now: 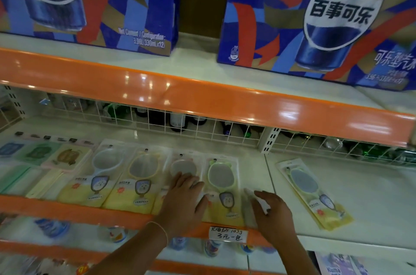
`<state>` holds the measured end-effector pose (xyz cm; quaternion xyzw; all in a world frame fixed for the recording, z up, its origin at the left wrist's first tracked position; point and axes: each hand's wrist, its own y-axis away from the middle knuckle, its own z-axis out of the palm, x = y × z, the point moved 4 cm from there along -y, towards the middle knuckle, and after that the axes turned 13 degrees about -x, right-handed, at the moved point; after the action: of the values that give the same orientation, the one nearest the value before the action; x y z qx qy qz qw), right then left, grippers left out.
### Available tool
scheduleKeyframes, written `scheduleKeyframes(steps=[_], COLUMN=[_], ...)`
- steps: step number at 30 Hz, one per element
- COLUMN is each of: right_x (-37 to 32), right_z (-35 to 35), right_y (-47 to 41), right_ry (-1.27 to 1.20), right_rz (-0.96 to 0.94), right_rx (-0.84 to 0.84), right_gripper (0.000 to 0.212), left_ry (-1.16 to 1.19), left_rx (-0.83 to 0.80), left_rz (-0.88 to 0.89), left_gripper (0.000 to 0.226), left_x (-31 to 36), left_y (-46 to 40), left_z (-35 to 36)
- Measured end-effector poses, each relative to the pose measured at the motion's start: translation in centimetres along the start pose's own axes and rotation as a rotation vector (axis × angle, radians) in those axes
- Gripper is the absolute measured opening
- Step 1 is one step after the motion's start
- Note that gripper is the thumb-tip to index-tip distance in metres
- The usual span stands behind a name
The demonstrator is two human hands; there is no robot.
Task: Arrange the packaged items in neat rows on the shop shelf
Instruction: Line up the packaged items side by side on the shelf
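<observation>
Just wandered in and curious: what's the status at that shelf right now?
Left hand flat on the pink mirror pack, right hand at the green pack's edge. One pack lies askew, apart. Nothing blocking.
</observation>
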<state>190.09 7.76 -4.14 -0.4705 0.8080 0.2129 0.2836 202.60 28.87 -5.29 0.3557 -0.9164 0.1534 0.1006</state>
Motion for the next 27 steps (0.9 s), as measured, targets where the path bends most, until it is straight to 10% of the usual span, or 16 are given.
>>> scheduleKeyframes(steps=[14,27], right_x=[12.0,15.7], right_z=[-14.8,-14.9], right_y=[-1.4,-6.8], right_ry=[-0.002,0.262], right_rz=[0.243,0.342], right_rx=[0.145,-0.209], right_gripper=[0.035,0.089], left_ry=[0.732,1.153], left_rx=[-0.369,-0.399], left_rz=[-0.159,-0.475], left_gripper=[0.042,0.049], left_x=[17.7,22.2], left_y=[-11.6,-12.0], left_z=[5.9,9.1])
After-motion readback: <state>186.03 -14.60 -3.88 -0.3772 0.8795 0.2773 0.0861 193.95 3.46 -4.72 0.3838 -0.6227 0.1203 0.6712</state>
